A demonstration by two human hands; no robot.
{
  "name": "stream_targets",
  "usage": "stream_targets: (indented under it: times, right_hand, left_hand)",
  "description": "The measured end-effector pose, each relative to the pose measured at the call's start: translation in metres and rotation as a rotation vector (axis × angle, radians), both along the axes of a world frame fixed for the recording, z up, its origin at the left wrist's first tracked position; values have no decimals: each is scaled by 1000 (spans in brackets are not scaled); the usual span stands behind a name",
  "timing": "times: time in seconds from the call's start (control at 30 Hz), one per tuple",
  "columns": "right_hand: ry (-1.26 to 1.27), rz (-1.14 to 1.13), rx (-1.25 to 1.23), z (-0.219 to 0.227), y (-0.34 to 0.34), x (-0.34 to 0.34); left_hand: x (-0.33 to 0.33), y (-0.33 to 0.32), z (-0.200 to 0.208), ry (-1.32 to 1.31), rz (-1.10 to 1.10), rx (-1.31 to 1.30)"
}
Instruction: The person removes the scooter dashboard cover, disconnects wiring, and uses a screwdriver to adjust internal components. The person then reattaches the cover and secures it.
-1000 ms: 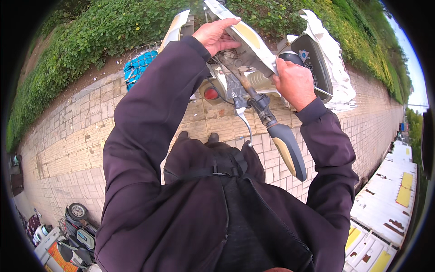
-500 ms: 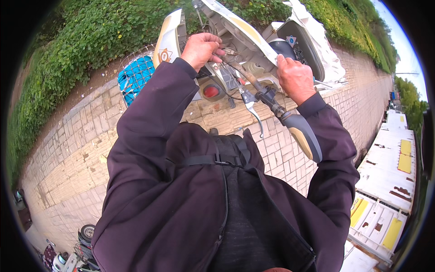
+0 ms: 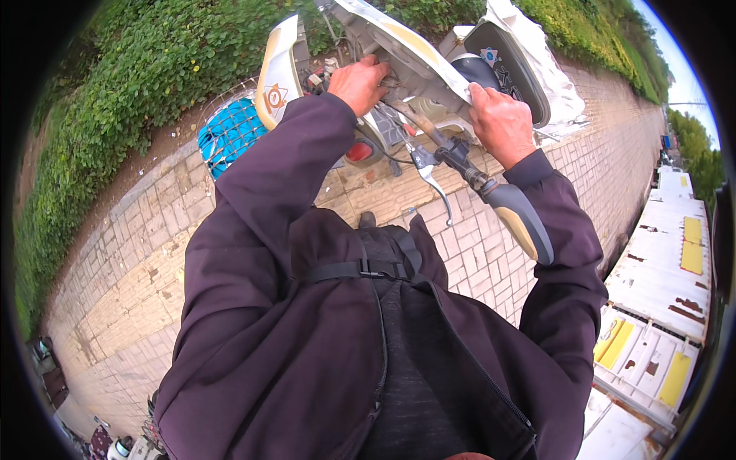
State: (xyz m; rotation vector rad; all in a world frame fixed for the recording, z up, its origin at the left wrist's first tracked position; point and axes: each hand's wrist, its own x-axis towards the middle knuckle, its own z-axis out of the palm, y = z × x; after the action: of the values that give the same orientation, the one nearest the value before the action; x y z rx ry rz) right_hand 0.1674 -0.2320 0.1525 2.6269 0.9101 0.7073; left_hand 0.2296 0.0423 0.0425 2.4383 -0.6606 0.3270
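Note:
A scooter's front end fills the top of the view, with a white and cream handlebar cover panel [image 3: 414, 50] lifted off it. My left hand [image 3: 359, 81] reaches in under that panel, fingers hooked at its lower edge beside exposed wires. My right hand [image 3: 502, 123] grips the panel's right edge just above the handlebar. Below my right wrist, the grey and cream handlebar grip [image 3: 523, 222] sticks out toward me. A silver brake lever [image 3: 434, 182] hangs under the bar. A red light [image 3: 359, 151] shows beneath my left forearm.
A blue load in a wire basket [image 3: 228, 136] sits left of the scooter. Behind it runs a green hedge [image 3: 138, 84]. Brick paving [image 3: 138, 276] lies underfoot. A dark rounded part with white cloth [image 3: 506, 61] is at top right. White and yellow boxes [image 3: 663, 307] line the right side.
My left hand has slid from the top of the panel down to its underside near the wires. My right hand has shifted from the bar up onto the panel's edge.

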Motion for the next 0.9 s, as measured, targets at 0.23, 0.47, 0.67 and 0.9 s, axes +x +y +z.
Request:
stream_targets:
  times: [0.23,0.47,0.67,0.9]
  right_hand:
    - [43,-64,-1,1,-2,2]
    - [63,-112,-39,6,-2,5]
    - [76,-121,-32,10,-2,5]
    - [7,-33,49,9,-1,5]
  left_hand:
    - [10,9,-6,-27,-101,-136]
    - [18,12,-8,420,-100,-452]
    - [18,14,-2,515,-68,-506]
    - [15,12,-16,350,-55,-474]
